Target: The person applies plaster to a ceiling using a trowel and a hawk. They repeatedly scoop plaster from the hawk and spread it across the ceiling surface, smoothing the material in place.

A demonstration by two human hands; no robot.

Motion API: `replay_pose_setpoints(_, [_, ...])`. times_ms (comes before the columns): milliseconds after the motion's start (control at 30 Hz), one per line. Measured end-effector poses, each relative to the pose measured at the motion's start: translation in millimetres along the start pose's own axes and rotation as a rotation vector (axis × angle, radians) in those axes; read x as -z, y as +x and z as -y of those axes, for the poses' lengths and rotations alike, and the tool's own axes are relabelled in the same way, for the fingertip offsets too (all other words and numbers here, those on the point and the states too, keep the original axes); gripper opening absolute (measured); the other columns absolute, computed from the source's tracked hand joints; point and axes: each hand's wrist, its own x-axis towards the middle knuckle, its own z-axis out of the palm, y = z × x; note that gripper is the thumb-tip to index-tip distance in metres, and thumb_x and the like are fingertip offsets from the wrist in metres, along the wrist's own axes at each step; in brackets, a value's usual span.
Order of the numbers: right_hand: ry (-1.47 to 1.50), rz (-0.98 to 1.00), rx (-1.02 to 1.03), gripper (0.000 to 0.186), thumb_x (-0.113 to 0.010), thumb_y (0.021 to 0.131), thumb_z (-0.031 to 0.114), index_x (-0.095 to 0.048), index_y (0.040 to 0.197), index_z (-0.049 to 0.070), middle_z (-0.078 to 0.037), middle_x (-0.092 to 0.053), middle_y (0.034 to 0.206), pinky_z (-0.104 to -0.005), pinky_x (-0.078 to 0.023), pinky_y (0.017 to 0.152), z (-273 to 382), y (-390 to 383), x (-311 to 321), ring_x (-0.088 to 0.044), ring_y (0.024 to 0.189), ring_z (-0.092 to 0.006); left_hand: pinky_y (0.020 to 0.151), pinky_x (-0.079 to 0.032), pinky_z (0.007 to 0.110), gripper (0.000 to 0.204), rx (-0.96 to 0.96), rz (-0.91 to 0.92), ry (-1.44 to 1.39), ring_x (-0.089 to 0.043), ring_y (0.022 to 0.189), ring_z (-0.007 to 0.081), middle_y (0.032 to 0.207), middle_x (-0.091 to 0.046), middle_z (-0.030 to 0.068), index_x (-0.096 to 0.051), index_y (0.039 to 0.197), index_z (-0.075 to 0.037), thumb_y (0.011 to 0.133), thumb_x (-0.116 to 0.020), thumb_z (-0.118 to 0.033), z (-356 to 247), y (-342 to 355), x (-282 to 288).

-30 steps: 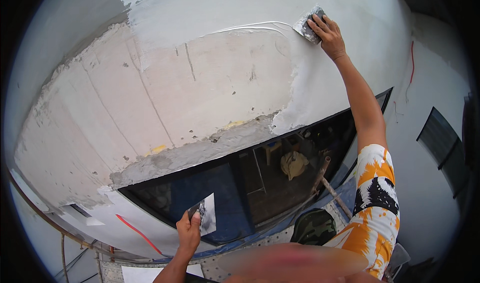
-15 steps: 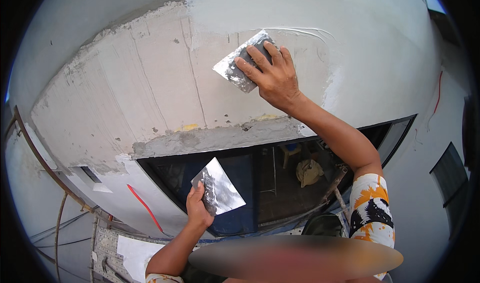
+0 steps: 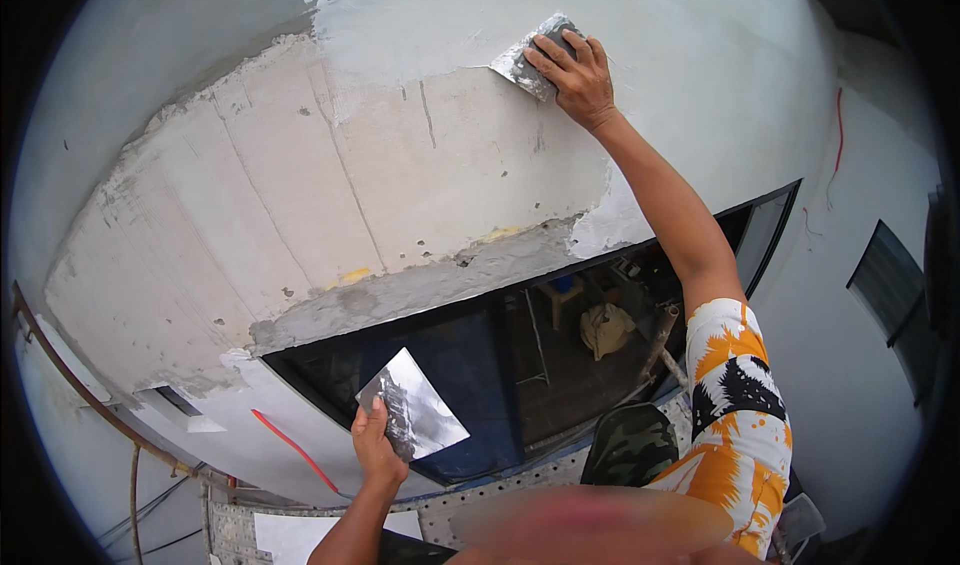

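Fingers [image 3: 553, 52], right hand [image 3: 583, 83]: spread and bent over the dark back of the right blade [image 3: 515, 68], gripping it flat-handed; thumb hidden, cannot tell its hold.
Left hand [image 3: 378, 455]: closed on the left blade [image 3: 422, 405], thumb on the visible face at its near left side; other fingers mostly behind the plate, exact curl not visible.
Right blade: far, right of centre, apparently against the wall [image 3: 740, 115], at the border of pale coat [image 3: 430, 25] and bare pinkish patch [image 3: 260, 185].
Left blade: near, left of centre, tilted in front of the dark glazed opening [image 3: 540, 395]; well apart from the right blade.
Weight: probably light, fine for one hand each.
Stiffness: likely stiff along the dark back, thinner and springier toward the bright edge.
Slip: smeared with paste; likely slick where wet, surer on the dark back.
Fragility: probably tough in the plate, bendable at thin corners; easy to score wet coat with a tipped corner.
Hold, right: best across the dark back, fingers wide for even pressure, clear of the working edge.
Hold, left: best by the near left side, thumb over, fingers under, level enough to keep paste on.
Surroundings: camouflage cloth [image 3: 630, 445] near, right of centre; red strip [image 3: 295, 450] near left.
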Motion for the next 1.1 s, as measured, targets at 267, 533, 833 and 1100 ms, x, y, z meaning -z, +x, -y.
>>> replay_pose_setpoints(267, [-0.096, 0.151, -0.220, 0.049, -0.064, 0.084, 0.003, -0.069, 0.126, 0.026, 0.004, -0.064, 0.137, -0.0475, -0.045, 0.102, -70, -137, 40, -0.056, 0.122, -0.0293, 0.083, -0.056, 0.030, 0.025, 0.028, 0.027, -0.006, -0.069, 0.091, 0.0130, 0.109, -0.070, 0.0044, -0.060, 0.122, -0.003, 0.106, -0.055, -0.021, 0, -2, -8])
replay_pose_setpoints(533, [0.032, -0.067, -0.461, 0.053, -0.059, 0.083, -0.008, -0.070, 0.127, 0.020, -0.001, -0.072, 0.123, -0.0380, -0.052, 0.101, -71, -55, 41, -0.066, 0.112, -0.0270, 0.083, -0.055, 0.029, 0.024, 0.004, 0.021, -0.019, -0.068, 0.090, 0.0128, 0.106, -0.071, 0.0041, -0.062, 0.121, -0.002, 0.106, -0.055, -0.018, 7, 4, -8])
replay_pose_setpoints(833, [0.110, 0.005, 0.261, 0.043, -0.068, 0.091, 0.011, -0.067, 0.126, 0.038, 0.014, -0.062, 0.137, -0.0420, -0.030, 0.122, 73, 159, 8, -0.051, 0.133, -0.0178, 0.083, -0.054, 0.028, 0.022, -0.002, 0.006, 0.003, -0.067, 0.089, 0.0116, 0.105, -0.071, 0.0039, -0.064, 0.119, -0.001, 0.105, -0.056, -0.017, 16, 10, -1])
replay_pose_setpoints(1100, [-0.017, 0.131, 0.327, 0.044, -0.065, 0.093, 0.016, -0.063, 0.128, 0.043, 0.019, -0.057, 0.143, -0.0369, -0.021, 0.127, 130, 207, -16, -0.042, 0.141, -0.0103, 0.082, -0.054, 0.028, 0.023, 0.010, 0.055, -0.004, -0.067, 0.088, 0.0110, 0.105, -0.071, 0.0035, -0.065, 0.119, -0.001, 0.105, -0.056, -0.016, 12, 9, 3])
